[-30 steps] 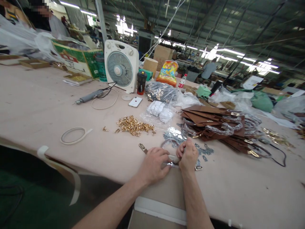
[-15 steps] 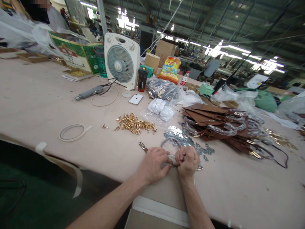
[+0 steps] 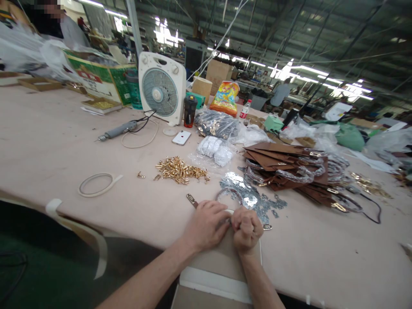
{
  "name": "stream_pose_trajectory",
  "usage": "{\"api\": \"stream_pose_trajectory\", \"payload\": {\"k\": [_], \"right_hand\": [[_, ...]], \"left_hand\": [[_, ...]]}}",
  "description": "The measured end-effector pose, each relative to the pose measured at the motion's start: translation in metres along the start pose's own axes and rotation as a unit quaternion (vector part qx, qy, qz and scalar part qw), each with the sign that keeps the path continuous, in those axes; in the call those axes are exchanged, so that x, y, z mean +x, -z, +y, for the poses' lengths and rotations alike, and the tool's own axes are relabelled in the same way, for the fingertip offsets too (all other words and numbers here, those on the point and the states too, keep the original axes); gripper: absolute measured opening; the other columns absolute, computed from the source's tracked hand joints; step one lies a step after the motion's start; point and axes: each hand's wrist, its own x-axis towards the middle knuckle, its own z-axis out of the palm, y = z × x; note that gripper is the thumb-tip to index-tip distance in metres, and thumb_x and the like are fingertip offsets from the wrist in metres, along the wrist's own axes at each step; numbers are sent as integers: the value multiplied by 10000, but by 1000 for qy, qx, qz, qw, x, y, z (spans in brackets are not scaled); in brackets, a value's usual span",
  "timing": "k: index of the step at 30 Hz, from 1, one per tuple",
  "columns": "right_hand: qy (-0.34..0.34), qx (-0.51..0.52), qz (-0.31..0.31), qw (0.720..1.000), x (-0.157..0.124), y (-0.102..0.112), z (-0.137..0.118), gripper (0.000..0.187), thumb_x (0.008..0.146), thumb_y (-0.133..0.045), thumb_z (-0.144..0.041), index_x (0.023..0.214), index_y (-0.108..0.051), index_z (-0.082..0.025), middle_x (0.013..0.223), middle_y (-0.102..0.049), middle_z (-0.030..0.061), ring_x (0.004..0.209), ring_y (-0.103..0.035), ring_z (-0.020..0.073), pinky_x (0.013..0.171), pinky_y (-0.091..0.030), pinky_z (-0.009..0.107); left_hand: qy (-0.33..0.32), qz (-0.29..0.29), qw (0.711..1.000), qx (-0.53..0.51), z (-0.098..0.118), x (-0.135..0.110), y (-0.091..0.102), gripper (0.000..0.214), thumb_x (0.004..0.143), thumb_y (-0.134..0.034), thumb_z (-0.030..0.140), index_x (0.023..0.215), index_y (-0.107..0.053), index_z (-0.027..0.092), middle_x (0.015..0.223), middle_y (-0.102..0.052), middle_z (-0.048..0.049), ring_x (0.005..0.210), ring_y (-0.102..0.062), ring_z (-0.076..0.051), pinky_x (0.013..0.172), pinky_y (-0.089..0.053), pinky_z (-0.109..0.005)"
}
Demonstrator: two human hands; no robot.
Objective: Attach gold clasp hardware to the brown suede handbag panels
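A beige bag panel [image 3: 225, 262] with pale edging lies at the table's front edge, under my hands. My left hand [image 3: 206, 224] has its fingers and thumb closed over the panel's upper edge. Against it, my right hand [image 3: 247, 229] is curled into a fist at the same edge; what it grips is hidden. Beyond my fingers a plastic-wrapped handle [image 3: 229, 190] arches up. A brown strap end with a gold-coloured clasp [image 3: 192, 199] sticks out past my left hand, and another metal clasp [image 3: 267, 227] shows beside my right hand.
Small metal plates [image 3: 257, 201] lie just beyond my hands, gold-coloured fittings [image 3: 180, 170] further left. Brown bag pieces [image 3: 286, 167] are stacked to the right. A tape roll [image 3: 95, 185], a grey electric screwdriver [image 3: 117, 130], a phone [image 3: 181, 137] and a fan [image 3: 162, 88] stand or lie farther off.
My right hand has shifted slightly left, closer to my left hand, and its fist has turned a little. The whole view has tilted slightly. My left hand keeps its hold.
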Motion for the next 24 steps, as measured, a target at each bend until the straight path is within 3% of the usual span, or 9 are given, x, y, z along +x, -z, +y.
{"api": "stream_pose_trajectory", "payload": {"k": [3,6,12,24], "right_hand": [[-65,83,88,991,16,4,-14,357,1018,-517,-336,679,-479,-228,541,-399,-72,406,-336,95,406,-289,225],[-35,112,137,984,24,10,-28,348,984,-544,-348,666,-480,-224,533,-377,-79,380,-291,79,384,-281,214],[-27,74,72,994,1,2,-28,351,978,-563,-320,648,-488,-227,522,-397,-60,418,-369,110,414,-329,240],[41,18,87,995,-12,-13,-13,320,974,-531,-289,660,-500,-240,551,-414,-48,456,-391,133,455,-337,277]], "left_hand": [[-8,-13,1000,19,2,0,1,415,915,-736,412,1317,-656,357,1346,-686,-14,1270,-566,-273,1117,-367,-475],[-4,-16,1000,25,0,0,-2,540,857,-784,536,1348,-646,357,1377,-675,-17,1292,-549,-291,1125,-351,-489],[9,3,1000,27,-1,1,-8,515,823,-817,531,1293,-693,359,1293,-720,-2,1259,-568,-277,1102,-382,-461],[12,2,1000,20,-1,3,-6,445,828,-818,484,1242,-710,364,1219,-757,23,1220,-582,-275,1057,-390,-460]]}}
